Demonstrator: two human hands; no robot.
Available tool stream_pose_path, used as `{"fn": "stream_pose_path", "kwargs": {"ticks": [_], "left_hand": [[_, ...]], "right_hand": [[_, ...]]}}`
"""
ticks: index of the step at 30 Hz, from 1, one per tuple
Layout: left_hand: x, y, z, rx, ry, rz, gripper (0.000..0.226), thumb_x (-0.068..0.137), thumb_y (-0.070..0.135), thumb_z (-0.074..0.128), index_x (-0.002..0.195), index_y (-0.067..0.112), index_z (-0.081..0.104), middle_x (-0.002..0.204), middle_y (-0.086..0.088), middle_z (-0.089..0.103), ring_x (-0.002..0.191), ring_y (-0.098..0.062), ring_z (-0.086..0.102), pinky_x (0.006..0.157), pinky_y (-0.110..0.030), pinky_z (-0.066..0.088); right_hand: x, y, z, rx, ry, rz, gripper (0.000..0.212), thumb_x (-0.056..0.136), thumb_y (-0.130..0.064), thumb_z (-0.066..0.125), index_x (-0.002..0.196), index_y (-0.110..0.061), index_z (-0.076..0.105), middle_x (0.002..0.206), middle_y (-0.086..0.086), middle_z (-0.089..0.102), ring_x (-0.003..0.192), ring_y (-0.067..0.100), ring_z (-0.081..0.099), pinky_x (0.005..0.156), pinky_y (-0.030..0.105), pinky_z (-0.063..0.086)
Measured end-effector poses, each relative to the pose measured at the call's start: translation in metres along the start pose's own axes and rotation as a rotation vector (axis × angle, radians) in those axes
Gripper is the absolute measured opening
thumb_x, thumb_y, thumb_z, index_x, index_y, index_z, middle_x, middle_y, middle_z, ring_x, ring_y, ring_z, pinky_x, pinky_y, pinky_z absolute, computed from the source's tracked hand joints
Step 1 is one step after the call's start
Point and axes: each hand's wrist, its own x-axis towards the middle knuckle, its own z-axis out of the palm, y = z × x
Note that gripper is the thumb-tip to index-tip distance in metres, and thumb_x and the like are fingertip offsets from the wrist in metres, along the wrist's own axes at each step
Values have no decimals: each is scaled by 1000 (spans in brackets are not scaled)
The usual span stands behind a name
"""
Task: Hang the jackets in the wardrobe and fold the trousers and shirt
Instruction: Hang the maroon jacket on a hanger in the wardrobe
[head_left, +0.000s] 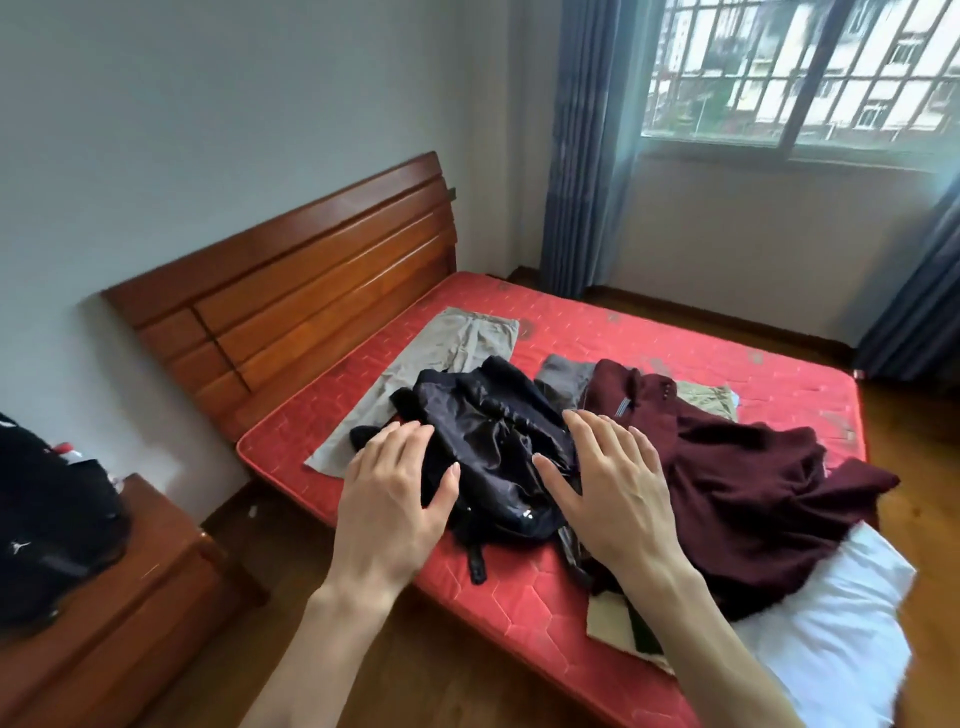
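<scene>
While your left hand (397, 486) and right hand (605, 480) hovered over the crumpled black jacket (493, 441), both were spread flat with fingers straight and held nothing; whether the fingertips touched the cloth could not be told. The jacket lay bunched near the front edge of the red mattress (675, 332), partly over the beige trousers (441, 358) stretched toward the headboard (291, 291), with the maroon jacket (743, 478) heaped just to its right and a grey garment (563, 376) between them. To do this step well, you probably needed to find the collar and shoulders first, then lift the jacket straight up so it shook loose without dragging the trousers beneath it. A dark strap (475, 558) trailed to the mattress edge and might have snagged. The far half of the mattress offered open room for laying things flat; the near edge was crowded, with a white pillow (831, 623) at the right and a nightstand (130, 597) bearing a black bag (52, 519) on your left. No wardrobe was in view.
</scene>
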Motion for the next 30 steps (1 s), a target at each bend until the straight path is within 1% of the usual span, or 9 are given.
{"fn": "stream_pose_path", "kwargs": {"ticks": [3,8,11,14,16,21,25,30], "left_hand": [[30,-22,15,-28,-27,48,56,100,52,48,139,14,60,140,-3,63,138,-21,52,116,-43,43],[80,-54,39,-86,-39,117,54,100,51,49,139,15,60,140,-2,62,138,-21,51,116,-42,43],[105,-66,58,-142,-46,157,53,101,50,50,141,15,58,142,-1,61,140,-19,49,117,-41,42],[126,-70,79,-183,-71,192,49,103,45,55,141,15,58,143,-2,60,140,-20,49,116,-43,43],[139,-66,94,-209,-92,216,48,102,42,58,140,14,58,143,-3,61,139,-20,49,115,-44,44],[163,-42,132,-256,-122,291,51,100,46,52,140,14,59,142,-2,61,139,-21,49,114,-44,44],[162,-13,170,-295,-175,363,52,99,46,52,141,14,57,144,-1,59,141,-21,48,115,-44,43],[150,26,215,-307,-263,384,53,99,45,52,141,14,58,145,-2,59,142,-20,47,115,-45,43]], "right_hand": [[23,-5,15,-30,8,66,66,102,-63,44,152,-20,50,151,-2,55,144,19,47,125,40,24],[60,-24,42,-47,32,190,66,102,-62,46,152,-19,50,151,-1,56,144,19,48,126,43,27],[72,-26,56,-70,40,239,64,101,-61,48,150,-19,52,148,-1,58,141,20,50,124,43,29],[77,-18,62,-117,21,308,65,101,-61,47,151,-19,52,150,-1,57,142,20,49,125,42,27],[80,-10,63,-140,24,346,65,101,-60,48,151,-18,52,150,0,57,142,20,49,125,42,27],[79,24,63,-191,41,428,64,101,-58,50,150,-17,53,148,1,58,141,20,51,124,43,29],[68,60,70,-194,53,498,62,101,-55,54,148,-14,55,146,4,60,138,23,53,122,45,34],[45,108,83,-163,9,563,61,101,-51,57,149,-13,55,146,5,60,139,24,53,121,47,35]]}}
